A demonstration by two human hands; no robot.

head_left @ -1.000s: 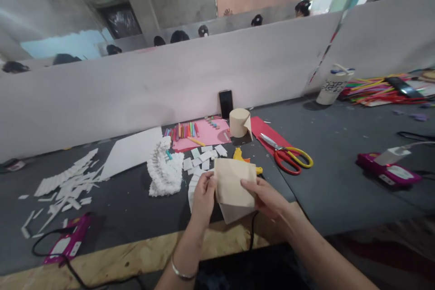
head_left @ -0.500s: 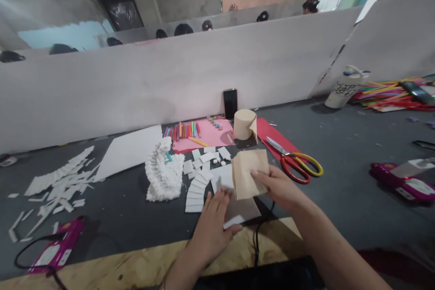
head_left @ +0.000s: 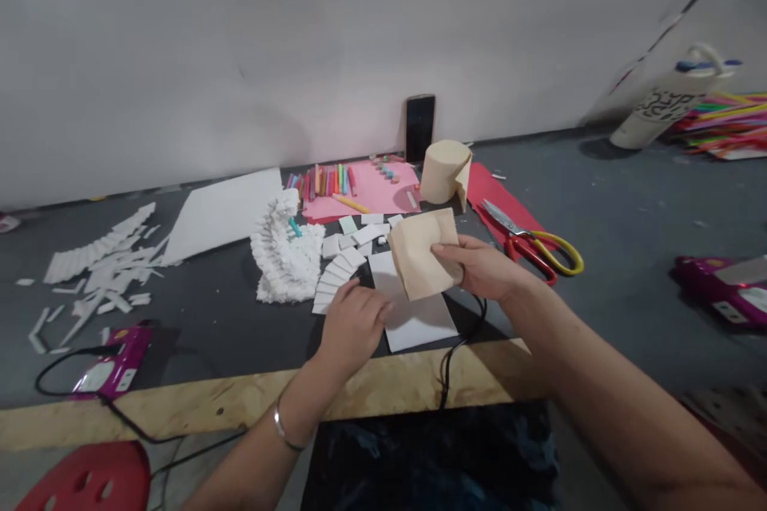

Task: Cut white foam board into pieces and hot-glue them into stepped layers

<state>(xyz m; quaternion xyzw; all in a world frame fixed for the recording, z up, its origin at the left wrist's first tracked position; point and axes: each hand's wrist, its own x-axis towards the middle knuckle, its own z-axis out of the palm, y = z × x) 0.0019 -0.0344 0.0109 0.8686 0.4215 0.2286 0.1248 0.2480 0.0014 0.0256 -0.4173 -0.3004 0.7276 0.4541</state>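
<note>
My right hand [head_left: 482, 267] holds a folded piece of beige paper [head_left: 423, 254] above the table, thumb on top. My left hand [head_left: 353, 325] rests curled on the table at the left edge of a white sheet [head_left: 413, 311], its fingertips pinched at that edge beside a fan of small white paper pieces [head_left: 334, 279]. What the fingers grip, if anything, is hidden. A white folded-paper model [head_left: 281, 255] stands just left of the pieces. A roll of beige paper [head_left: 444, 172] stands behind.
Red-and-yellow scissors [head_left: 536, 243] lie on red paper to the right. Colored sticks sit on a pink sheet [head_left: 359, 188], a phone [head_left: 419, 128] leans on the white divider. White scraps [head_left: 99, 267] lie left, magenta devices [head_left: 113, 359] [head_left: 725, 291] at both sides, a black cable [head_left: 459, 343] crosses the wooden edge.
My left hand let go of the beige paper, dropped to the table and curled at the white sheet's edge. My right hand kept the paper. The view tilted downward.
</note>
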